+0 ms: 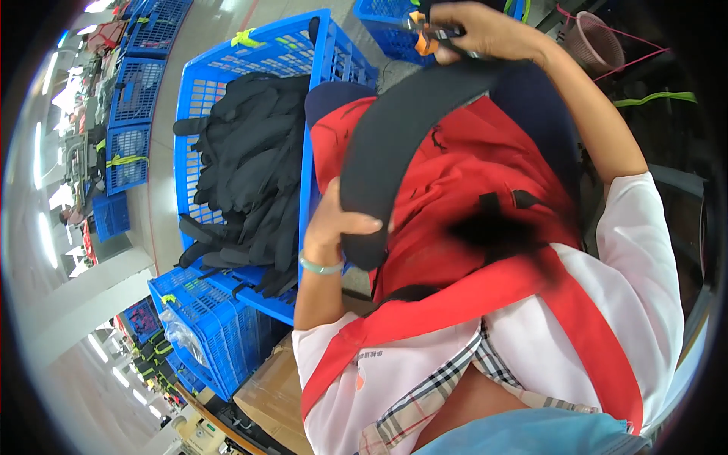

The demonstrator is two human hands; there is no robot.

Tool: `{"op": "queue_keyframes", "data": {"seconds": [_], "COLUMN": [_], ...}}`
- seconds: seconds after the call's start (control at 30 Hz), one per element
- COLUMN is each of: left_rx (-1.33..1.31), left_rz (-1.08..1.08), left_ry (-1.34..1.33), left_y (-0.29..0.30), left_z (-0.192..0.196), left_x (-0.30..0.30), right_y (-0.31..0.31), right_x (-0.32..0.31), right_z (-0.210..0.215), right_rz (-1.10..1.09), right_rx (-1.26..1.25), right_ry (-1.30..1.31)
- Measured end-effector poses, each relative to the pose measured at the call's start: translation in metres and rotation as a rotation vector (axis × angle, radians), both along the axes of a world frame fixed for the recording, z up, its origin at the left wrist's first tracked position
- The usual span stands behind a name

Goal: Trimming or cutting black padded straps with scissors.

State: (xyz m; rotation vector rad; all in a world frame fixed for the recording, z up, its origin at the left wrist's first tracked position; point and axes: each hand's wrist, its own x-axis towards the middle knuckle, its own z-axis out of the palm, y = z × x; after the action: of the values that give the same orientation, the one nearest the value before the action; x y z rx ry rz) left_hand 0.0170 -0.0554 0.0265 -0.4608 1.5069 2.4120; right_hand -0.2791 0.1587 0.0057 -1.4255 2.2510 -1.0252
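A wide, curved black fabric strip lies across my lap over a red apron. Near its lower end, my left hand grips it, thumb on top and fingers underneath. Up by the strip's far end, my right hand is closed around small thread snips with orange and dark parts, pointing left. Whether this hand also pinches the strip is hidden. Just left of my lap, a blue plastic crate holds a heap of similar black strips.
Another blue crate stands beyond my knees, and a pink basket sits at the far right. Lower left are a stacked blue crate and a cardboard box. More blue crates line the aisle.
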Motion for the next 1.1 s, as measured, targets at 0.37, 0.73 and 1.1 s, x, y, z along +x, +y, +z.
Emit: {"op": "queue_keyframes", "data": {"seconds": [0.37, 0.73, 1.1], "left_rx": [-0.197, -1.108, -0.633], "left_rz": [0.661, 0.479, 0.558], "left_ry": [0.114, 0.328, 0.160], "left_y": [-0.067, -0.045, -0.057], "left_z": [-0.061, -0.081, -0.069], "left_x": [-0.070, -0.091, -0.105], "right_y": [0.033, -0.053, -0.094], "right_x": [-0.027, -0.266, -0.265], "right_z": [-0.027, -0.208, -0.246], "right_rz": [-0.335, -0.798, -0.598], "right_rx": [-0.181, -0.411, 0.062], "right_ry": [-1.031, -1.012, -0.606]}}
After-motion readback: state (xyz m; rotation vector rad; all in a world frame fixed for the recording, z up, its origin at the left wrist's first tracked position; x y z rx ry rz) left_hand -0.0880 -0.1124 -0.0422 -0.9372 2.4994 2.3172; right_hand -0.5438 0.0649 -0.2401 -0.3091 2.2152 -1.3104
